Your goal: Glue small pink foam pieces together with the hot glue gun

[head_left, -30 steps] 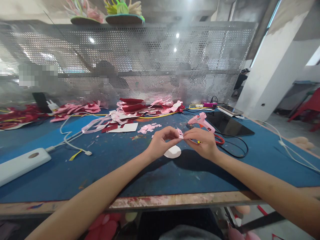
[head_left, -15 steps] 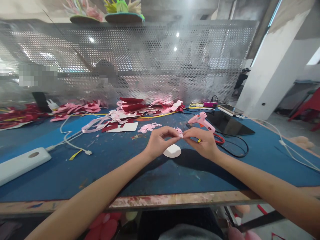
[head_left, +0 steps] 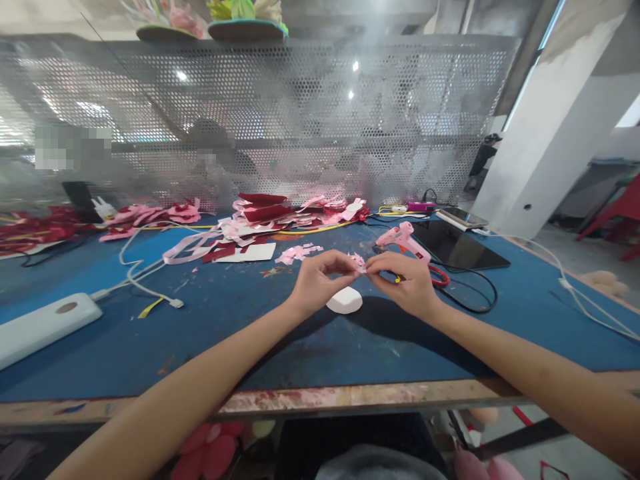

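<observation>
My left hand [head_left: 323, 283] and my right hand [head_left: 403, 280] meet above the middle of the table, fingertips pinched. Between them is a small pink paper piece [head_left: 361, 268], mostly covered by the fingers. Just below my left fingers a white faceted disc [head_left: 345, 301] lies on the blue tabletop. Beyond the hands lies a little heap of pink paper bits [head_left: 297, 253]. A pink glue gun [head_left: 404, 241] rests behind my right hand, its nozzle pointing left.
Pink and dark red paper scraps [head_left: 265, 217] lie along the back. A black tablet [head_left: 457, 245] and a coiled black cable [head_left: 493, 300] are at right, a white power strip [head_left: 50, 327] at left. A perforated metal screen [head_left: 310, 127] stands behind the table.
Both hands keep their pinch in nearly the same place. The pink piece between the fingertips has turned slightly. The whole view has shifted a little.
</observation>
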{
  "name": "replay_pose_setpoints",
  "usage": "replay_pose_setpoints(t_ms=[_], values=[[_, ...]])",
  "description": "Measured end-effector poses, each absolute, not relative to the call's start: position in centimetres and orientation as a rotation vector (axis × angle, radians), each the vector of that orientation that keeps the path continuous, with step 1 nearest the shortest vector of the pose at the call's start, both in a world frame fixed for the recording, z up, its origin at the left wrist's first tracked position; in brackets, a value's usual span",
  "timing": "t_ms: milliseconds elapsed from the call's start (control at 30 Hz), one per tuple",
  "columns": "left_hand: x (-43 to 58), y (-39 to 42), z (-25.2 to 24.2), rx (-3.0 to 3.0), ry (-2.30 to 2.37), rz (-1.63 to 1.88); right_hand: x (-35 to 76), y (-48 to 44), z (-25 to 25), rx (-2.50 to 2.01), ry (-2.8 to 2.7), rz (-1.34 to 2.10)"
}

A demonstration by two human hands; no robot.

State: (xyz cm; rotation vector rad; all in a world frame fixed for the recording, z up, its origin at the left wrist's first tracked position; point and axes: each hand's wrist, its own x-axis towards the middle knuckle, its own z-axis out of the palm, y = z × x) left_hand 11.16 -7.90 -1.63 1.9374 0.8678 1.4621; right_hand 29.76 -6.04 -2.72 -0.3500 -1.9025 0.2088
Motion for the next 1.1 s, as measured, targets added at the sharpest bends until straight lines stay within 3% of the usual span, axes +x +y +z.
replay_pose_setpoints(t_ms=[733,1100], values=[[11.3,-8.3,-1.5,2.044,0.91,1.421,29.4,-5.6,-4.1,-0.463,-1.777,0.443],[11.2,-8.7,-0.9,2.408,1.039,1.372,30.1,-5.7,-3.9,-0.415,-1.947,0.196]])
